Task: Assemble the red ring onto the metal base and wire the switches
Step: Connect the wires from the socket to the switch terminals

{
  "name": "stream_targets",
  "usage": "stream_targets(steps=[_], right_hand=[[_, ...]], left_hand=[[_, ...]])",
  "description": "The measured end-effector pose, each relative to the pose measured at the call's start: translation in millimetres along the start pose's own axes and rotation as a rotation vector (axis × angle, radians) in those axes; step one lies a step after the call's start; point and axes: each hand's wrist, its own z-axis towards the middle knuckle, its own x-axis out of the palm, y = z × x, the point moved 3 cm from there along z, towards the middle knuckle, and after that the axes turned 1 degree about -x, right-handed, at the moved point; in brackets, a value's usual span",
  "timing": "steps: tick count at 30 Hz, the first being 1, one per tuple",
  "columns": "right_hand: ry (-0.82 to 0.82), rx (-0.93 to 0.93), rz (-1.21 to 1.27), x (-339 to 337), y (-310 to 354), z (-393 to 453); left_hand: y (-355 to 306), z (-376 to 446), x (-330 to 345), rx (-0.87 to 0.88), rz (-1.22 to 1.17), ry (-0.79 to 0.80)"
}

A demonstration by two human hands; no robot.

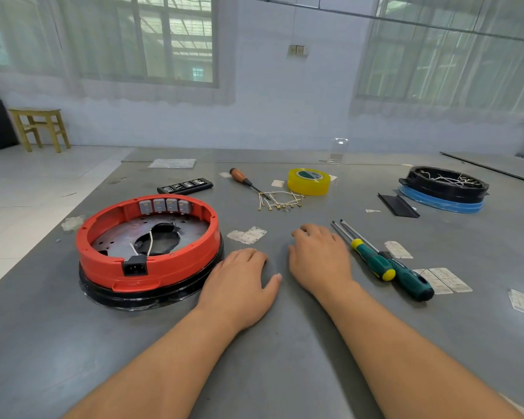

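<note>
While both hands lie flat and empty on the grey table (285,373), the round red plastic ring (147,267) sits on its metal base (124,240) at ten o'clock, just beside the left hand (239,285); the right hand (319,258) lies farther off.

We can't read the label on the yellow tape roll (309,180) beyond the right hand (320,255), its fingertips curl under out of sight, both forearms are cut by the bottom edge, and the bit case (184,186) contents are too small.
</note>
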Motion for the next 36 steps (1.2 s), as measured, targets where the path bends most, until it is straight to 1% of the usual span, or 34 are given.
stream_targets(steps=[4,8,12,15,17,19,21,24,27,29,31,33,36], right_hand=[[0.037,0.161,0.195,17,-5,39],[-0.035,0.341,0.448,32,-20,76],[-0.11,0.596,0.721,47,-39,113],[-0.089,0.737,0.841,60,-48,143],[-0.061,0.787,0.926,68,-50,161],[-0.045,0.807,0.954,73,-49,173],[-0.048,0.832,0.919,76,-50,180],[-0.088,0.857,0.933,80,-53,178],[-0.173,0.83,1.157,83,-56,169],[-0.263,0.806,1.309,80,-55,158],[-0.324,0.778,1.418,75,-53,147],[-0.337,0.73,1.491,70,-48,133],[-0.322,0.632,1.574,58,-34,109]], left_hand=[[3,6,6,0.015,-0.013,-0.006],[0,24,15,0.023,-0.026,-0.019],[-4,57,19,0.011,-0.021,-0.015],[-4,72,22,0.003,-0.002,-0.02],[-3,73,24,0.003,0.005,-0.029],[-2,72,25,0.004,0.007,-0.038],[-2,71,25,0.005,0.008,-0.044],[-2,71,24,0.008,-0.011,-0.05],[-3,71,23,0.011,-0.035,-0.049],[-2,71,22,0.011,-0.067,-0.051],[0,72,21,0.006,-0.114,-0.055],[3,72,20,-0.014,-0.191,-0.07],[6,69,13,-0.041,-0.366,-0.132]])
